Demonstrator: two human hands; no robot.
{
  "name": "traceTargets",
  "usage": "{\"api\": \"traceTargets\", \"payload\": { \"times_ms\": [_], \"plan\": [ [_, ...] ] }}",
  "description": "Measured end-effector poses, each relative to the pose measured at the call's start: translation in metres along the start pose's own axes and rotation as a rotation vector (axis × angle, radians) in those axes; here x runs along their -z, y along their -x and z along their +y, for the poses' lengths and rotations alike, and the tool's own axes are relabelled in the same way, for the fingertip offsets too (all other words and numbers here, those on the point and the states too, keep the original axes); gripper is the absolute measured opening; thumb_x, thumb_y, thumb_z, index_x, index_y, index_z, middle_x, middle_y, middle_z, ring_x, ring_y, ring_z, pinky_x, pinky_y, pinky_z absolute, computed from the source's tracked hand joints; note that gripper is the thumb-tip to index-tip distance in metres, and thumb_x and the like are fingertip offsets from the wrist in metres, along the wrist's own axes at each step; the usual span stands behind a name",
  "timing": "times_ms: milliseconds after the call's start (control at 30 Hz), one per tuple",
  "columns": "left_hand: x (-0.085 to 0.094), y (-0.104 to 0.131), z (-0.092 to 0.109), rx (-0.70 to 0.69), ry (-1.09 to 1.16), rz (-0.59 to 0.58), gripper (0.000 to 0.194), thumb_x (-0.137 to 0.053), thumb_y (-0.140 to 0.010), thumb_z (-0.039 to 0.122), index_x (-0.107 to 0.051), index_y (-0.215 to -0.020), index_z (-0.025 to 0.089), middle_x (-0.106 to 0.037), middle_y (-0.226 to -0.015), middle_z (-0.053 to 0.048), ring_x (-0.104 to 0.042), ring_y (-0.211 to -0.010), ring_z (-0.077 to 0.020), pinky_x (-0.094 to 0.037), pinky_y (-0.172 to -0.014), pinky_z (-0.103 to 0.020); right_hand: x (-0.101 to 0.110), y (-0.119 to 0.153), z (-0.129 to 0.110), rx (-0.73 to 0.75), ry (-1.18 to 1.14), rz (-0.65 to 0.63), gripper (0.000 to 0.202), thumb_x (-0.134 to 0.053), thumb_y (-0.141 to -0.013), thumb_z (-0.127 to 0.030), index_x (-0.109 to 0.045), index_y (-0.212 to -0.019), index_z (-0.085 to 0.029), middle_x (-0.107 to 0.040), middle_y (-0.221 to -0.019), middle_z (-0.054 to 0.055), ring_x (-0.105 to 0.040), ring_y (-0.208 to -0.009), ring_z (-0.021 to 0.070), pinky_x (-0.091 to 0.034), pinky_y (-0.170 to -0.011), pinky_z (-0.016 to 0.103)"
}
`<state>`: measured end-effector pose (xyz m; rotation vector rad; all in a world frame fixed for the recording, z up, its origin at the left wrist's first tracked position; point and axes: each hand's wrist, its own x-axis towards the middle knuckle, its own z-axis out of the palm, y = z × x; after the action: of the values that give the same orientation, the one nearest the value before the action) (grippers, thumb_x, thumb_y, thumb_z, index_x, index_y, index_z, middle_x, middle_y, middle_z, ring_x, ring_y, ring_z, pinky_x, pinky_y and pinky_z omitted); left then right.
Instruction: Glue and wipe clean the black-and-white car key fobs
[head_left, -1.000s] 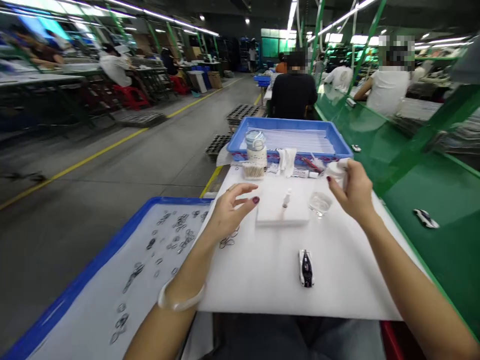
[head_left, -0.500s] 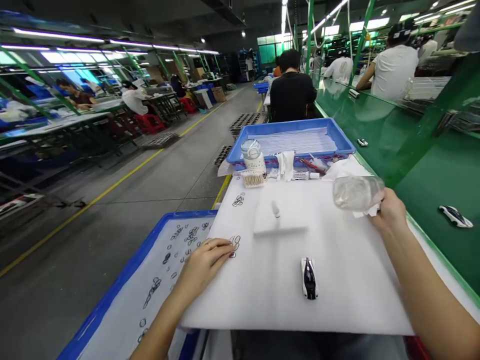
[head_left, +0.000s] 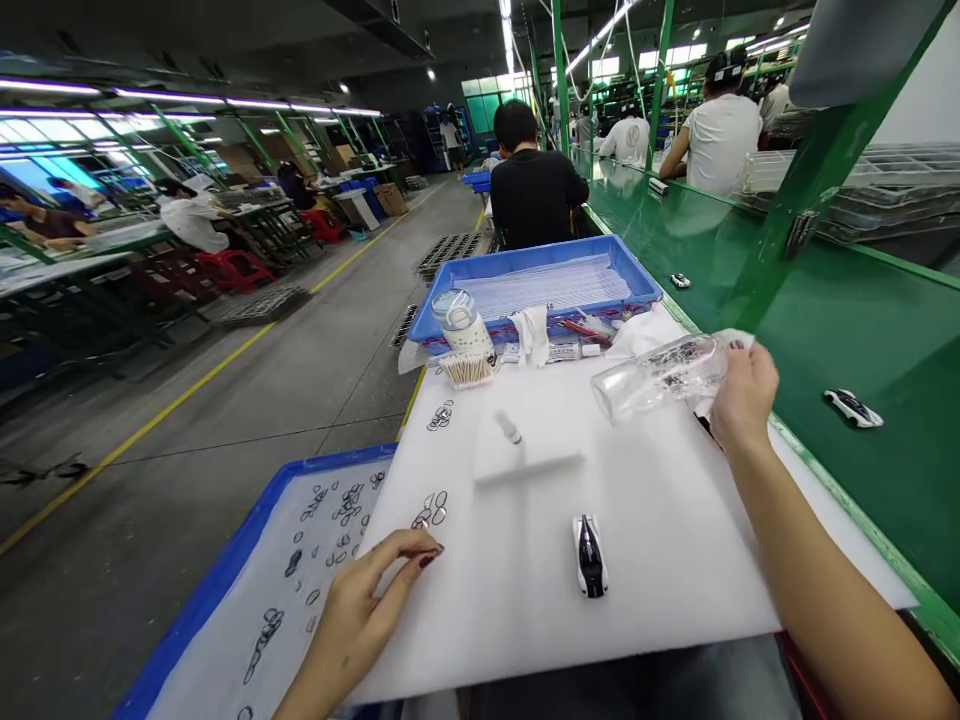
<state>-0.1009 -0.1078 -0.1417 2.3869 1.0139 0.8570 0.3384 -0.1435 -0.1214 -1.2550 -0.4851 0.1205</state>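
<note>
Currently, at two o'clock on the white board (head_left: pixel 667 540), the right hand (head_left: pixel 742 395) grips a clear container (head_left: pixel 660 375), tilted, its far end toward nine. At eight, the left hand (head_left: pixel 360 610) draws thumb and forefinger together; whether they pinch anything, I cannot tell. Dark-rimmed rings (head_left: pixel 430 514) lie just beyond its fingertips; a toy car (head_left: pixel 590 560) sits at six.

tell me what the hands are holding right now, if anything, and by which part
The right hand holds a clear bottle by its end at the picture's right. Whether the left hand holds anything between thumb and forefinger cannot be told.
</note>
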Motion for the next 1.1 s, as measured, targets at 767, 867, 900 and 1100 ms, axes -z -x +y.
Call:
{"api": "traceTargets", "payload": {
  "times_ms": [767,867,900,1100],
  "plan": [
    [-0.067,-0.004,0.053,0.107,-0.373,-0.112,0.022,-0.055,-0.096,0.031,-0.075,-0.094,0.021,-0.071,-0.088,-0.003,-0.068,-0.076,-0.0203,-0.052,-0.064,-0.031,0.048,0.106,-0.07,-0.401,-0.243,-0.655,0.044,-0.074,-0.079,-0.056,-0.051,-0.062,-0.023,-0.032,-0.046,-0.006,-0.021,-0.035,0.0069,-0.016,-0.034,0.023],
    [-0.066,-0.009,0.057,0.075,-0.426,-0.184,0.026,-0.051,-0.097,0.028,-0.076,-0.091,0.021,-0.07,-0.085,-0.003,-0.067,-0.073,-0.0201,-0.051,-0.06,-0.031,0.064,0.135,-0.045,-0.527,-0.305,-0.645,0.038,-0.075,-0.081,-0.048,-0.053,-0.068,-0.021,-0.036,-0.049,-0.007,-0.023,-0.037,0.0044,-0.019,-0.037,0.019],
    [-0.064,-0.011,0.057,0.064,-0.436,-0.209,0.027,-0.051,-0.097,0.027,-0.076,-0.09,0.021,-0.07,-0.084,-0.003,-0.066,-0.073,-0.0203,-0.051,-0.06,-0.031,0.067,0.142,-0.04,-0.567,-0.322,-0.653,0.035,-0.075,-0.082,-0.045,-0.052,-0.07,-0.02,-0.038,-0.051,-0.007,-0.024,-0.037,0.0038,-0.019,-0.036,0.018],
    [-0.056,-0.009,0.047,-0.056,-0.359,-0.163,0.031,-0.047,-0.099,0.028,-0.076,-0.094,0.019,-0.073,-0.088,-0.006,-0.068,-0.078,-0.0213,-0.057,-0.069,-0.034,0.073,0.162,-0.03,-0.666,-0.37,-0.76,0.026,-0.067,-0.091,-0.031,-0.048,-0.077,-0.019,-0.065,-0.071,-0.001,-0.04,-0.036,0.0025,-0.024,-0.035,0.016]
  ]
}}
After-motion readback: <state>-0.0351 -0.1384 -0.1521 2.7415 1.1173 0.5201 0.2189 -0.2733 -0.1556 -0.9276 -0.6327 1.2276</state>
